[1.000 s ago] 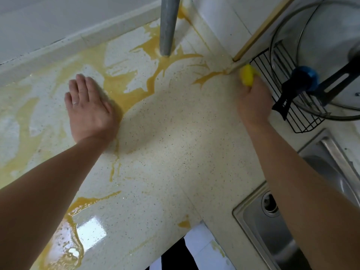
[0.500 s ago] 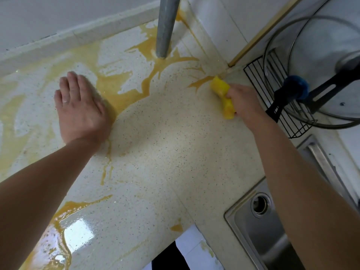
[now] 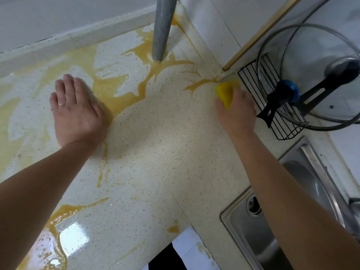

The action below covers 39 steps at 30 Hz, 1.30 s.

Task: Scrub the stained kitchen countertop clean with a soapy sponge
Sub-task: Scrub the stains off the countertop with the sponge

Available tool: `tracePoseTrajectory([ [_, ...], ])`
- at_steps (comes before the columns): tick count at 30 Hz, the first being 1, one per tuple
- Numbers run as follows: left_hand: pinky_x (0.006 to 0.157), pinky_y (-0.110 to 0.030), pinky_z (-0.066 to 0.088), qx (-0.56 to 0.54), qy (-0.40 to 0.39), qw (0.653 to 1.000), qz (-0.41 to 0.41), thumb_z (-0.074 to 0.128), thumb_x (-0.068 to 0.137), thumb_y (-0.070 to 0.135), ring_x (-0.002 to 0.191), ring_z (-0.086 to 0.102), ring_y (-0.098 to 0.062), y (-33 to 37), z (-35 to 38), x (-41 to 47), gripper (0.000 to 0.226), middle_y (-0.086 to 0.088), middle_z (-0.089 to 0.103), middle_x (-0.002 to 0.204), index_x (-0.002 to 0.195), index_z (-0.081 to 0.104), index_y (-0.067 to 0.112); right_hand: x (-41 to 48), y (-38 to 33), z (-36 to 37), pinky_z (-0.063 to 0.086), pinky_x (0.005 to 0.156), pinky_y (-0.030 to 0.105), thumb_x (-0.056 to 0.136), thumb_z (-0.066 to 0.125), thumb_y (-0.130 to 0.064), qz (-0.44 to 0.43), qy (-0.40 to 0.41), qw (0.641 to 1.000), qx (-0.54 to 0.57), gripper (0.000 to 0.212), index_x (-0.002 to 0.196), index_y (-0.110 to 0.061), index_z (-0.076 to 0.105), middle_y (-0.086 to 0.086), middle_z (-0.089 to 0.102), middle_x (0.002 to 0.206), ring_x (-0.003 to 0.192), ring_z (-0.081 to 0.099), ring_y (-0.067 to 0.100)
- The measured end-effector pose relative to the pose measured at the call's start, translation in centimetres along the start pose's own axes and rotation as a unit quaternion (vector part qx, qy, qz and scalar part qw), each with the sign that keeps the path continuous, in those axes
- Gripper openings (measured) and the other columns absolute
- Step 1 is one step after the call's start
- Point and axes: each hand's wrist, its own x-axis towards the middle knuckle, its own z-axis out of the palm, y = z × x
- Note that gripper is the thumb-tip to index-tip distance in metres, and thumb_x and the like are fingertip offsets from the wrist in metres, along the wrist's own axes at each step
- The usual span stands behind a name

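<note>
The speckled cream countertop (image 3: 155,145) carries orange-yellow stains: a broad smear (image 3: 109,98) at the back left, a streak (image 3: 200,83) near the back corner, and a wet glossy puddle (image 3: 58,230) at the front left. My right hand (image 3: 236,112) grips a yellow sponge (image 3: 226,92) and presses it on the counter beside the corner streak. My left hand (image 3: 76,112) lies flat, fingers apart, on the edge of the big smear. The middle of the counter between my hands shows no stain.
A grey metal pipe (image 3: 162,28) rises from the counter at the back. To the right stand a black wire rack (image 3: 272,106), a glass pot lid (image 3: 311,71) and a black utensil handle with a blue knob (image 3: 288,92). A steel sink (image 3: 259,230) lies front right.
My right hand scrubbed back from the corner toward me, then pushed the sponge out to the corner streak again. My left hand stayed flat in place.
</note>
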Motion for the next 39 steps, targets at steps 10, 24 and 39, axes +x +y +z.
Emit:
tracePoseTrajectory([
  [10, 0.128, -0.051, 0.008, 0.002, 0.002, 1.000, 0.004, 0.026, 0.104, 0.027, 0.158, 0.007, -0.036, 0.0, 0.2, 0.1, 0.064, -0.021, 0.013, 0.170, 0.161, 0.014, 0.002, 4.3, -0.2, 1.6, 0.047, 0.078, 0.039, 0.095, 0.052, -0.041, 0.153, 0.050, 0.986, 0.046, 0.042, 0.130, -0.017, 0.051, 0.018, 0.046, 0.126, 0.110, 0.048, 0.034],
  [24, 0.129, -0.051, 0.007, -0.006, 0.003, 1.000, 0.005, 0.028, 0.102, 0.026, 0.158, 0.007, -0.036, 0.0, 0.0, 0.0, 0.065, -0.019, 0.012, 0.170, 0.162, 0.014, 0.003, 2.1, 2.1, 1.7, 0.048, 0.088, 0.028, 0.087, 0.053, -0.004, -0.032, 0.078, 0.981, 0.176, 0.037, 0.118, -0.018, 0.068, -0.001, 0.065, 0.116, 0.106, 0.057, 0.015],
  [39, 0.129, -0.050, 0.007, -0.009, 0.005, 1.000, -0.001, 0.030, 0.102, 0.025, 0.158, 0.008, -0.036, 0.1, 0.0, 0.1, 0.065, -0.019, 0.013, 0.170, 0.161, 0.015, 0.003, 2.1, 0.1, 1.9, 0.049, 0.095, 0.041, 0.085, 0.047, -0.005, -0.069, 0.008, 0.987, 0.143, 0.046, 0.122, -0.029, 0.062, -0.006, 0.065, 0.119, 0.112, 0.057, 0.024],
])
